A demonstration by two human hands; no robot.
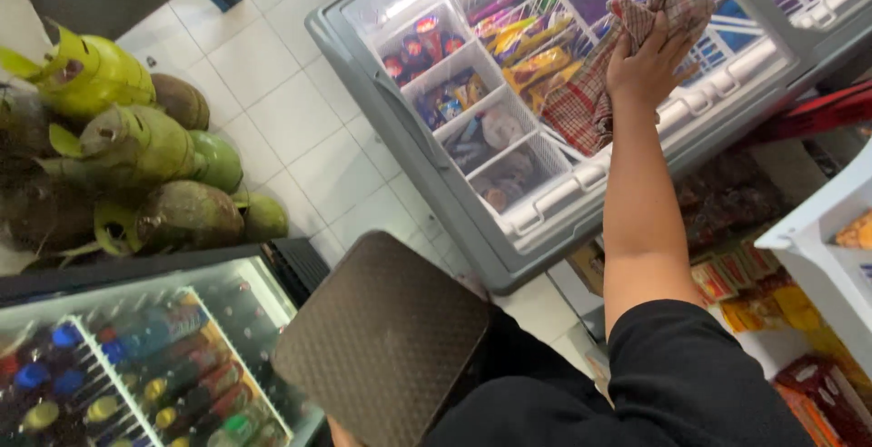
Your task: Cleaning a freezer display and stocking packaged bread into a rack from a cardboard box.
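Observation:
My right hand [649, 64] reaches out with the arm stretched and presses a red and brown checked cloth [599, 84] flat on the glass sliding lid of a grey chest freezer [427, 174]. Under the glass, white wire baskets hold several coloured wrapped ice creams [531, 64]. A dark brown textured square panel [381, 342] sits close below me, in front of my black sleeve [690, 383]. Only a sliver of skin [338, 432] shows at the panel's lower edge. Whether that is my left hand, and what it does, is hidden.
Green gas cylinders [136, 152] lie stacked at the left on the white tiled floor [282, 111]. A glass-topped cooler with several drink bottles [145, 365] stands at the lower left. Snack packets [754, 283] and a white shelf [827, 238] crowd the right side.

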